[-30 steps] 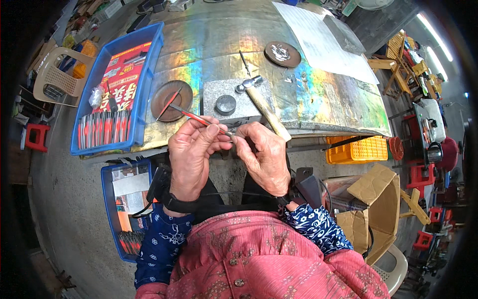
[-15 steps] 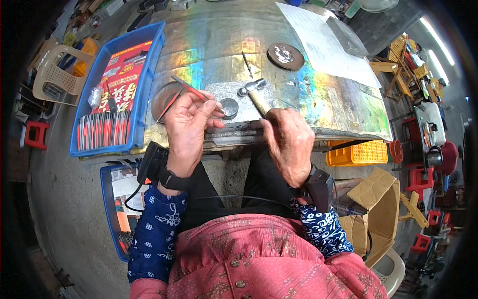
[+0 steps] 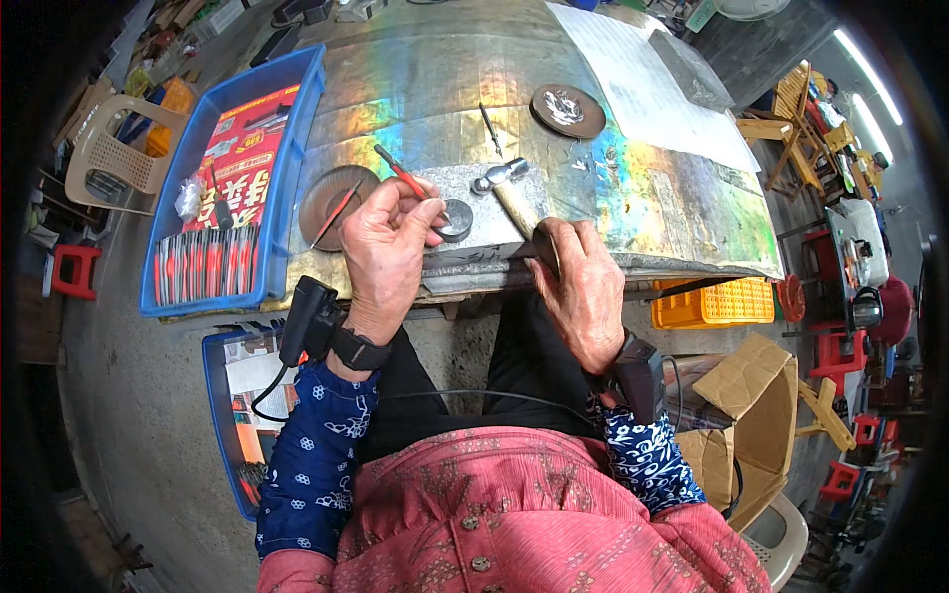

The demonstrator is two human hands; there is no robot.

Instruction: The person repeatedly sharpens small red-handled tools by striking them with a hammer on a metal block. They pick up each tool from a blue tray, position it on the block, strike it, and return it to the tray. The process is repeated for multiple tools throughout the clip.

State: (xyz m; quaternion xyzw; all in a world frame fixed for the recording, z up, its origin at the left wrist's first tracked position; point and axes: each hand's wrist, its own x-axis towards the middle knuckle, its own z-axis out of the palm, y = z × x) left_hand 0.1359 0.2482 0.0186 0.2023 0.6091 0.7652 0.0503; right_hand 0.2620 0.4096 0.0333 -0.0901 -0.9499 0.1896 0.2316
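Two bare hands over the table [image 3: 415,109], head view. Left hand [image 3: 388,242]: pinching a slim red-and-dark stick [image 3: 400,173] between thumb and fingers, held slanted, dark end up and to the left, above the near table edge; its lower end is lost behind the fingers. Right hand [image 3: 578,287]: fingers curled round the near end of the wooden handle of a hammer [image 3: 516,208]; grip tightness, can't tell. Hammer head lies at the far side of a grey stone block [image 3: 450,181], handle slanting toward the person. Dark round puck [image 3: 455,219] on the block, just beside the left fingertips. Left of that, brown dish [image 3: 321,193] with another red stick [image 3: 339,212] lying across it. Beyond the block: thin dark rod [image 3: 490,128], plus second brown dish [image 3: 592,117] with whitish stuff in it. Blue tray [image 3: 282,198] at table's left, row of red-and-silver packs [image 3: 206,265] at its near end.
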